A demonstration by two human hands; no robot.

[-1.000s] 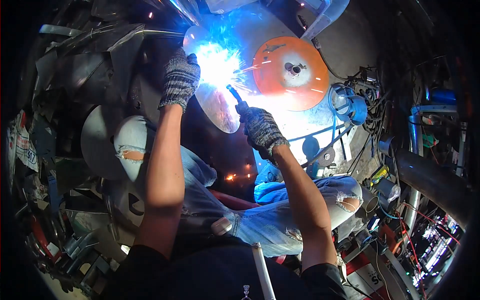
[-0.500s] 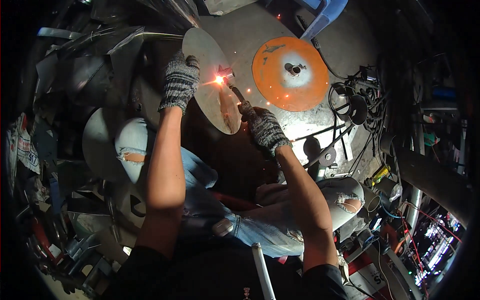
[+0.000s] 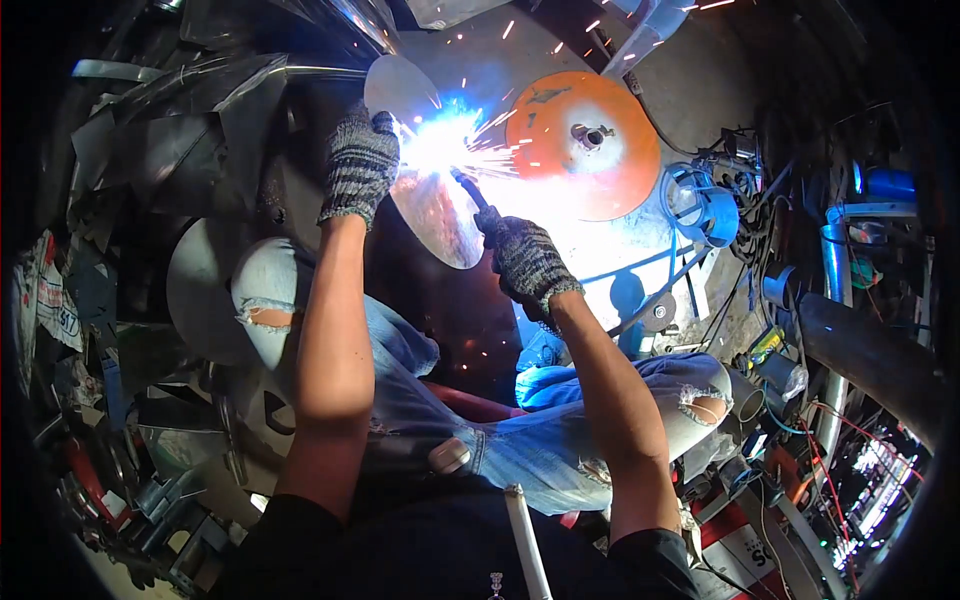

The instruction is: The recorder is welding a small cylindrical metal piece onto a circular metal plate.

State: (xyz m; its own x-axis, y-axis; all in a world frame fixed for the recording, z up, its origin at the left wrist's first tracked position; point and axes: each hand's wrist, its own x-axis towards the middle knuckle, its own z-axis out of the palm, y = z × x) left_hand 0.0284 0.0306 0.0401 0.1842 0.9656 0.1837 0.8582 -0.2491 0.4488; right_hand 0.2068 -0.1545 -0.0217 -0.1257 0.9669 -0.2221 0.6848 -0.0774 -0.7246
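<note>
My left hand (image 3: 362, 163), in a grey and black striped knit glove, grips the left edge of a round metal disc (image 3: 437, 222) and holds it tilted up. In the matching glove, my right hand (image 3: 528, 258) is closed around a welding torch (image 3: 469, 190). The torch's tip points at the disc's middle, where a white-blue arc blazes and throws sparks to the right. Glare hides the tip and the small metal piece at the weld. Just right of the torch lies an orange disc (image 3: 545, 125) with a short tube stub (image 3: 592, 137) at its centre.
A blue plastic stool leg (image 3: 645, 45) stands beyond the orange disc. Cables (image 3: 735, 260) and an angle grinder disc (image 3: 657, 312) lie to the right. Sheet-metal offcuts (image 3: 180, 140) crowd the left, near another round disc (image 3: 200, 290) beside my knee.
The small orange glow at the torch tip has become a bright white-blue arc with many sparks. Both hands have stayed nearly in place.
</note>
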